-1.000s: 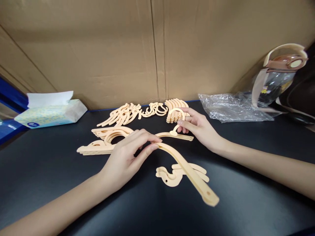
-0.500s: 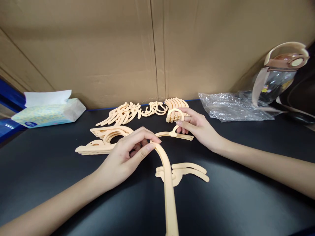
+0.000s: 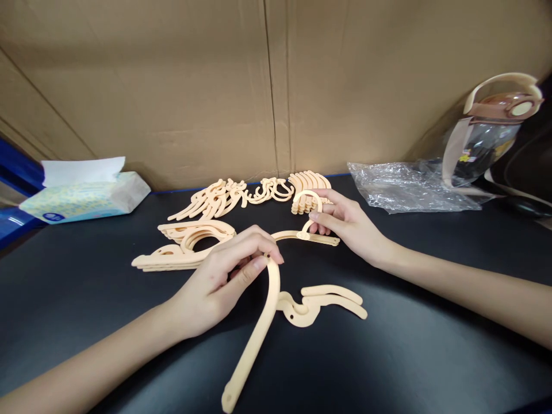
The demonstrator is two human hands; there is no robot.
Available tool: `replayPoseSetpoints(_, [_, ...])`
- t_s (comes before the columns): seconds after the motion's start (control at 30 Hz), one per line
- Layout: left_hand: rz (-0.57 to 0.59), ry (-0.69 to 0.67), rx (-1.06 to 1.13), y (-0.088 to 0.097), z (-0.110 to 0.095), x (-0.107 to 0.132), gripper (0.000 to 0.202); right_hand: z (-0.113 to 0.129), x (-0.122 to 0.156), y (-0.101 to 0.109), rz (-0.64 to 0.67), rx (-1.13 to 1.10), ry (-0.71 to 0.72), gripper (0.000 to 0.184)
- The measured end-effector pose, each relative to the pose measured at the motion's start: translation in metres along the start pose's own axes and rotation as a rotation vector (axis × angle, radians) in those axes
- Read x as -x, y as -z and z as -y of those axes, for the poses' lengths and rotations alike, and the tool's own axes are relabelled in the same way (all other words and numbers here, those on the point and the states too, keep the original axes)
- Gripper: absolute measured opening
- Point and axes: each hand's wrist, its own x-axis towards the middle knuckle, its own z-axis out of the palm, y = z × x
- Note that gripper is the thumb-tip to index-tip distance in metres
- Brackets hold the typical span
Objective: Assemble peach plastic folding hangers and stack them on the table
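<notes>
Thumb and fingers of my left hand (image 3: 233, 276) pinch the top end of a curved cream hanger arm (image 3: 263, 322), whose long free end slants down toward me. My right hand (image 3: 340, 218) grips a round hanger hook (image 3: 319, 204). At its foot, the hook meets another cream hanger arm (image 3: 323, 237) lying to the right; how the two arms meet is hidden behind my left fingers. On the table just below is a loose group of hanger pieces (image 3: 308, 313), partly behind the held arm. Folded hangers (image 3: 168, 262) are stacked beside my left hand.
Along the back of the black table (image 3: 388, 356) are piled hanger arms (image 3: 211, 201), loose hooks (image 3: 271, 190) and a row of arms (image 3: 313, 179). A tissue pack (image 3: 86, 192) sits left; clear plastic wrap (image 3: 405, 187) and a bottle (image 3: 487, 144) stand right. Cardboard (image 3: 194, 86) rises behind.
The hanger arm in my left hand has swung, its lower end moving left, uncovering more of the pieces on the table. My right hand keeps its hold on the hook.
</notes>
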Motion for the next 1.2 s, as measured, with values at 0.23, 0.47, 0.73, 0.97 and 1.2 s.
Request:
replayPoseSetpoints(0.23, [0.084,-0.095,-0.188,-0.003,-0.004,0.001,0.034,0.001,0.0,0.0,0.008,0.033,-0.007,0.034])
replayPoseSetpoints(0.47, [0.127,-0.111,-0.261,-0.006,-0.002,0.002,0.035,0.002,0.001,0.0,0.02,0.058,-0.001,0.037])
replayPoseSetpoints(0.73, [-0.032,0.045,-0.47,-0.009,-0.01,0.007,0.014,0.001,0.001,-0.001,0.018,0.024,0.0,0.037])
replayPoseSetpoints(0.97, [0.001,0.141,-0.623,-0.01,-0.018,0.008,0.023,0.002,0.001,-0.001,0.019,0.042,0.006,0.035])
replayPoseSetpoints(1.2, [-0.002,0.16,-0.572,-0.012,-0.017,0.006,0.02,0.0,0.002,-0.001,0.038,0.035,0.025,0.034])
